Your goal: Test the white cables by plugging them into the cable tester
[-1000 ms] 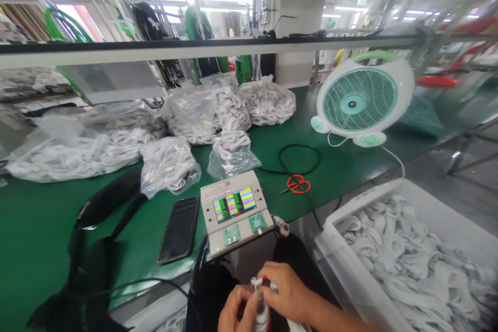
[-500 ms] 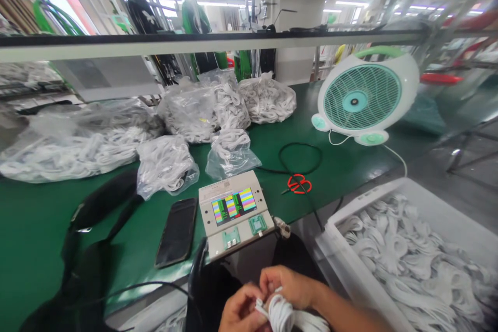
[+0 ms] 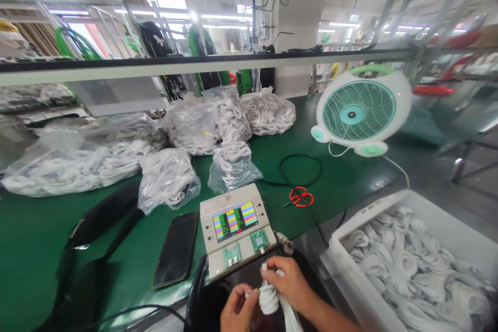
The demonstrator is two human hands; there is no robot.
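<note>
A coiled white cable (image 3: 269, 298) hangs between my hands at the lower middle of the view. My right hand (image 3: 290, 282) pinches it near one plug end, which points up toward the cable tester (image 3: 229, 199). Just to the left, my left hand (image 3: 239, 308) is closed with a small white cable end between thumb and fingers. The tester stands on the table edge beyond my hands, its screen lit with coloured bars. Two green socket boards sit on its front, the right one (image 3: 259, 240) close to the plug. Part of the coil is hidden behind my fingers.
A white bin (image 3: 338, 249) full of coiled cables stands at the right. On the green table (image 3: 128, 270) lie a phone (image 3: 176, 249), red-handled scissors (image 3: 301, 197), a black strap (image 3: 101, 218) and several bags of cables (image 3: 169, 179). A fan (image 3: 360, 114) stands behind.
My right hand has turned and lifted the plug end upward toward the tester. My left hand has moved a little apart from it. The view has tilted up slightly.
</note>
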